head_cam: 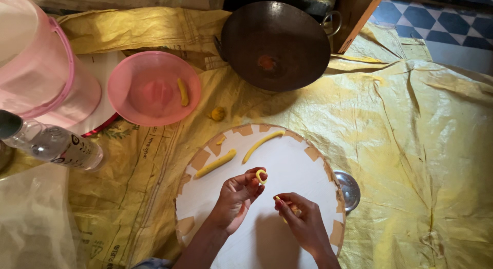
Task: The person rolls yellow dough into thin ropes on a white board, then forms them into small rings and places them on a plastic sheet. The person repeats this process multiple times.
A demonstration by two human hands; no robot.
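Two hands work above the round white board [303, 171]. Left hand [237, 194]: fingertips pinched shut on a curled dough ring [261, 176], its open loop facing the camera. Right hand [303, 217]: grip closed on a small dough piece [278, 199]. Two dough sticks [215, 163] lie on the board, long axes running lower-left to upper-right.

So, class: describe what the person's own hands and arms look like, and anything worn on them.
Both forearms are bare, with no sleeves, watch or bangles showing. The left hand and right hand wear no gloves, and no rings are visible. Nail detail is too small to tell.
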